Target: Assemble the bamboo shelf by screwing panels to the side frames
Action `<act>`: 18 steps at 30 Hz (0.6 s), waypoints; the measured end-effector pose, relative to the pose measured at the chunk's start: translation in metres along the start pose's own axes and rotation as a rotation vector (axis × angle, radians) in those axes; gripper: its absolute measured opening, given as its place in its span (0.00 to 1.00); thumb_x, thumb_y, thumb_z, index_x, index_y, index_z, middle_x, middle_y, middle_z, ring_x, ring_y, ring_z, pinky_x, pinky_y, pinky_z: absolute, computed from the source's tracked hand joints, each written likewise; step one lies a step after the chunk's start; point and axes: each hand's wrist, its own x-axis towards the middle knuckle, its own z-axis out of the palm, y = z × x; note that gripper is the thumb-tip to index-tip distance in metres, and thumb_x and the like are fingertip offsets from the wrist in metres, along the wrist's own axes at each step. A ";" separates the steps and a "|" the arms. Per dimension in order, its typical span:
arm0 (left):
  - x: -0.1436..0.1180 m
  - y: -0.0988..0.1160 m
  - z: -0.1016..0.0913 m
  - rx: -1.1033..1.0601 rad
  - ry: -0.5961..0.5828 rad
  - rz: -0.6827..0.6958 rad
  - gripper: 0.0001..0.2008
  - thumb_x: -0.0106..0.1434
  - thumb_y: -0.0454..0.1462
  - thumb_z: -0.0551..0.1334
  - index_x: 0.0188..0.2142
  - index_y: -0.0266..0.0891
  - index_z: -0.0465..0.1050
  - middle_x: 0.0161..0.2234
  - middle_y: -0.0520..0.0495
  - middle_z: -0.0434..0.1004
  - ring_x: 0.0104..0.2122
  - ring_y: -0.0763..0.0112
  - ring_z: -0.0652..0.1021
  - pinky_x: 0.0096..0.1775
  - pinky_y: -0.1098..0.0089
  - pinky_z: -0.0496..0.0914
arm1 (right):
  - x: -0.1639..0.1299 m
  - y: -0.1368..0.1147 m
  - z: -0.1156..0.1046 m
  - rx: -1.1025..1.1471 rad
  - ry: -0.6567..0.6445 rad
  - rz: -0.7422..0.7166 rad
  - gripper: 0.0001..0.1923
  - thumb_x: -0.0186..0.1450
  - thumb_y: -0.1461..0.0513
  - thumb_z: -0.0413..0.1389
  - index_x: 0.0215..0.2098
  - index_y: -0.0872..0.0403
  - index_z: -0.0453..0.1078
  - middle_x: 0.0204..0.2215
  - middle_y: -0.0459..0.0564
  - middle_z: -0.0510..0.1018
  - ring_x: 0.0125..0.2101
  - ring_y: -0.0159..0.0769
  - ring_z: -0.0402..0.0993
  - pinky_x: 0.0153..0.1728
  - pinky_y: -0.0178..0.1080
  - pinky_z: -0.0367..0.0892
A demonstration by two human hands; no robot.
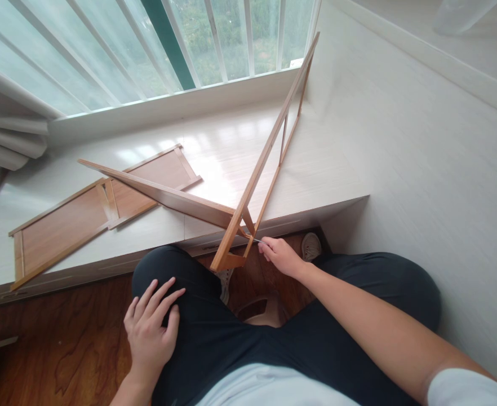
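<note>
My right hand [280, 255] is closed around a thin metal tool [257, 241]; most of it is hidden in the fingers. The tool's tip meets the lower part of a tall wooden frame [269, 144], near a crosspiece. That frame stands tilted, its near end jutting past the ledge's edge. A wooden board [181, 204] meets the frame near this low end and slants away to the left. My left hand [152, 322] lies flat on my left knee, fingers spread, holding nothing.
On the white ledge [328, 180] a wooden panel piece [62, 225] lies flat at the left. Barred windows [227, 39] rise behind, with a grey curtain [12, 135] at left. A white wall [426, 169] closes the right side. Below is a brown wooden floor [79, 332].
</note>
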 end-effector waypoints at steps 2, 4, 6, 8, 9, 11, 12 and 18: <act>-0.001 0.000 0.000 -0.001 -0.005 -0.004 0.14 0.69 0.37 0.58 0.50 0.49 0.78 0.59 0.45 0.78 0.67 0.53 0.68 0.67 0.46 0.56 | 0.000 0.001 0.000 -0.008 0.003 -0.003 0.15 0.75 0.58 0.49 0.30 0.52 0.68 0.20 0.41 0.71 0.24 0.33 0.68 0.32 0.36 0.58; -0.001 0.000 0.001 -0.003 -0.009 -0.012 0.14 0.69 0.37 0.58 0.50 0.49 0.78 0.60 0.45 0.78 0.68 0.53 0.68 0.67 0.47 0.55 | 0.000 0.001 0.000 -0.014 0.005 -0.005 0.15 0.75 0.59 0.49 0.31 0.52 0.68 0.20 0.41 0.71 0.24 0.33 0.69 0.31 0.36 0.58; -0.002 0.000 0.001 -0.007 -0.010 -0.021 0.14 0.69 0.37 0.58 0.50 0.49 0.78 0.60 0.45 0.78 0.68 0.53 0.68 0.67 0.47 0.55 | 0.000 0.001 0.000 -0.020 0.008 -0.005 0.15 0.75 0.59 0.50 0.31 0.52 0.68 0.20 0.41 0.71 0.24 0.33 0.69 0.31 0.36 0.58; -0.002 -0.001 0.001 -0.011 -0.006 -0.026 0.14 0.69 0.37 0.58 0.49 0.49 0.78 0.60 0.45 0.78 0.67 0.53 0.68 0.68 0.47 0.55 | 0.000 0.001 0.000 -0.026 0.010 -0.007 0.15 0.75 0.59 0.50 0.31 0.52 0.68 0.20 0.41 0.71 0.24 0.33 0.68 0.31 0.36 0.58; -0.002 -0.001 0.001 -0.013 -0.003 -0.026 0.13 0.69 0.38 0.58 0.49 0.49 0.78 0.59 0.45 0.78 0.67 0.53 0.68 0.68 0.47 0.55 | 0.000 0.001 0.000 -0.029 0.009 -0.008 0.15 0.75 0.59 0.50 0.31 0.52 0.68 0.20 0.41 0.71 0.24 0.33 0.69 0.31 0.36 0.58; -0.002 -0.002 0.001 -0.013 -0.003 -0.020 0.14 0.69 0.37 0.58 0.49 0.49 0.78 0.59 0.45 0.78 0.67 0.52 0.68 0.67 0.47 0.55 | -0.001 0.000 -0.001 -0.033 0.008 -0.012 0.14 0.75 0.59 0.49 0.31 0.52 0.68 0.20 0.41 0.72 0.24 0.33 0.69 0.32 0.36 0.58; -0.002 -0.002 0.001 -0.012 -0.004 -0.016 0.14 0.68 0.37 0.58 0.50 0.49 0.78 0.60 0.45 0.78 0.67 0.52 0.68 0.67 0.47 0.55 | 0.000 0.000 -0.001 -0.035 0.008 -0.014 0.14 0.75 0.59 0.49 0.32 0.52 0.69 0.20 0.41 0.72 0.24 0.33 0.69 0.32 0.36 0.59; -0.002 -0.002 0.001 -0.018 -0.021 -0.032 0.15 0.68 0.36 0.59 0.50 0.50 0.79 0.60 0.45 0.78 0.67 0.52 0.68 0.68 0.47 0.55 | 0.000 0.000 -0.001 -0.046 0.010 -0.021 0.13 0.75 0.61 0.49 0.35 0.53 0.72 0.20 0.42 0.72 0.24 0.33 0.70 0.33 0.36 0.60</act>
